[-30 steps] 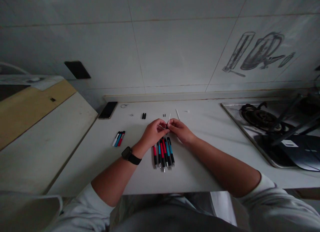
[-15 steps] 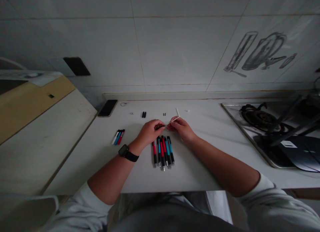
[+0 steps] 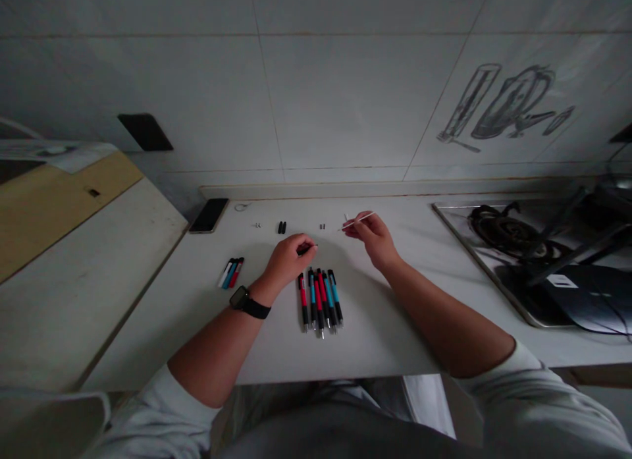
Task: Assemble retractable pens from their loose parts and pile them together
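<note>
My left hand (image 3: pixel 291 256), with a black watch on its wrist, is closed around a small black pen part (image 3: pixel 305 249) above the counter. Apart from it, up to the right, my right hand (image 3: pixel 374 238) pinches a thin white pen refill (image 3: pixel 366 216). Another white stick (image 3: pixel 346 216) shows just behind those fingers, partly hidden. Below my hands lie several red and blue click pens (image 3: pixel 320 301) with black grips, side by side. White, blue and red pen barrels (image 3: pixel 231 273) lie left of my left hand. Two black grips (image 3: pixel 282 227) and small dark pieces (image 3: pixel 322 226) sit farther back.
Tiny metallic bits (image 3: pixel 258 225), a thin ring (image 3: pixel 241 207) and a phone (image 3: pixel 209 216) lie along the back of the white counter (image 3: pixel 395 327). A gas stove (image 3: pixel 498 281) with a dark pad on it stands at the right. A pale board (image 3: pixel 89 261) borders the left side.
My right hand has moved away from my left, up and to the right, with the refill in its fingers. My left hand has shifted slightly left, still holding the black part.
</note>
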The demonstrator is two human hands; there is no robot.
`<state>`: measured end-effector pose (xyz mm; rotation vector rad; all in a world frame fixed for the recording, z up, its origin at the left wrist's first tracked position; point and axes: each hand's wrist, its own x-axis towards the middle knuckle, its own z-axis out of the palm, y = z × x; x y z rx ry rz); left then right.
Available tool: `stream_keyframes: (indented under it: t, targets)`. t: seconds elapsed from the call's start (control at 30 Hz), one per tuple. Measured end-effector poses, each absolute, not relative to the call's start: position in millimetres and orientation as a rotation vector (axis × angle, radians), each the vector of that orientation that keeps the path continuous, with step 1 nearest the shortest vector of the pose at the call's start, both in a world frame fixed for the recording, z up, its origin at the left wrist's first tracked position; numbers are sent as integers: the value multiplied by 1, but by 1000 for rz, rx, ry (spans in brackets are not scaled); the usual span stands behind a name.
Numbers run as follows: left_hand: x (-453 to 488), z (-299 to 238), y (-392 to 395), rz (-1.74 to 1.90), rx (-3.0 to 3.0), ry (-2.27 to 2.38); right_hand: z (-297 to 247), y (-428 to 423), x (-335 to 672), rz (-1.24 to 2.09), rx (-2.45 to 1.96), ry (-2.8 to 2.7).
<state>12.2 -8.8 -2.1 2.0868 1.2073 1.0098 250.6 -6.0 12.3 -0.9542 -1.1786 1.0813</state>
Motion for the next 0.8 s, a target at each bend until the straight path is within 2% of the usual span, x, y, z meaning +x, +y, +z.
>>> stream_keyframes:
  t: [0.2, 0.37, 0.53, 0.8]
  targets:
    - [6, -7, -5, 1032, 2107, 1231, 43, 31, 295, 576, -1224, -1432]
    - [4, -9, -4, 1015, 2118, 1233, 29, 51, 296, 346, -1684, -1749]
    - [5, -6, -6, 1021, 2109, 1233, -3, 56, 287, 243, -1945, -1884]
    - [7, -9, -5, 1026, 2091, 1231, -14, 61, 287, 231, -2004, -1945]
